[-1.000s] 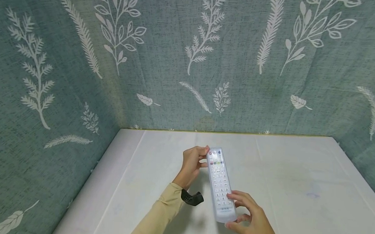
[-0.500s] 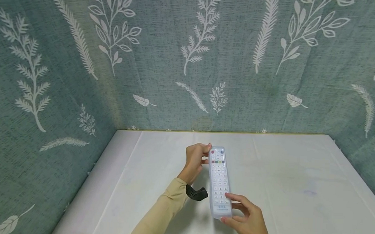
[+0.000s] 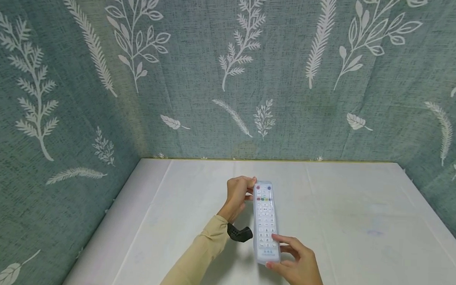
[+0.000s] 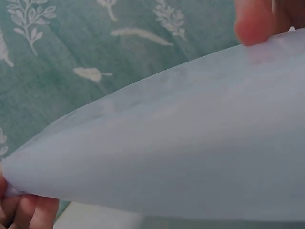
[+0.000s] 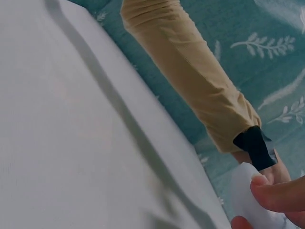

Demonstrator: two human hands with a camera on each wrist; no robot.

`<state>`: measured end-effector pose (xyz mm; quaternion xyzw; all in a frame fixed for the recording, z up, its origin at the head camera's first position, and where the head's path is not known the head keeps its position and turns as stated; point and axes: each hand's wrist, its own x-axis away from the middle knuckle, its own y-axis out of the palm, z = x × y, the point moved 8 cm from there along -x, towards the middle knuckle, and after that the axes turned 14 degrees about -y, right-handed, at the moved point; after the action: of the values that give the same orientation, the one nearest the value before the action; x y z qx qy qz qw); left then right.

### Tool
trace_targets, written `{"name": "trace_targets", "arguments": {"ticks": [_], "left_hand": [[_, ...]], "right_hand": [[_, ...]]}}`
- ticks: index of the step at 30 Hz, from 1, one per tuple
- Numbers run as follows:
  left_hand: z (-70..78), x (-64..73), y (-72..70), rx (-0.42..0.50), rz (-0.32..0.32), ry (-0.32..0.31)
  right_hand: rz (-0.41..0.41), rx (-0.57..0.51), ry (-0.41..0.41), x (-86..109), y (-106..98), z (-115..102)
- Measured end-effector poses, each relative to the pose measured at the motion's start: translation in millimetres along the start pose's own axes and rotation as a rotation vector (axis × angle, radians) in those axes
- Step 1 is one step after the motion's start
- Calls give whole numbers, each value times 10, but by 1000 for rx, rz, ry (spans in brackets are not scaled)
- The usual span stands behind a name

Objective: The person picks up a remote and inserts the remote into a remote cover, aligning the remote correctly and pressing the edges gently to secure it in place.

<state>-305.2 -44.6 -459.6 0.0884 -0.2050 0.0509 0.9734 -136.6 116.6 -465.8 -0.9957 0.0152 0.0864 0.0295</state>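
Observation:
A white remote control [image 3: 266, 221] in a clear, pale cover is held above the table, its buttons facing up in the head view. My left hand [image 3: 238, 197] pinches the far left corner of the remote, thumb at the edge. My right hand [image 3: 297, 262] grips the near right end, with one finger on the lower buttons and the thumb at the bottom edge. A broad, smooth pale face of the remote [image 4: 167, 152] fills the left wrist view, with fingertips at opposite ends. In the right wrist view, fingers of my right hand [image 5: 281, 195] touch its rounded end [image 5: 250, 198].
A white-covered table [image 3: 361, 222] lies under both hands. Green-grey cloth [image 3: 200, 74] with white leaf prints walls off its back and sides. A black device [image 3: 240, 233] is worn on the left wrist, by the beige sleeve [image 3: 197, 259].
The near end of the remote has swung left with my right hand, so it stands straighter in the head view. Both hands keep their hold. The head view has shifted slightly.

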Motion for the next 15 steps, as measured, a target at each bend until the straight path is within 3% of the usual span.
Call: {"name": "trace_targets", "arguments": {"ticks": [6, 10, 15], "left_hand": [[-88, -69, -19, -27, -5, -45], [-139, -90, -9, -61, -35, -67], [-174, -110, 19, -160, -50, -38]], "right_hand": [[14, 18, -48, -77, 8, 86], [18, 82, -28, -115, 3, 203], [16, 119, -20, -146, -2, 314]]}}
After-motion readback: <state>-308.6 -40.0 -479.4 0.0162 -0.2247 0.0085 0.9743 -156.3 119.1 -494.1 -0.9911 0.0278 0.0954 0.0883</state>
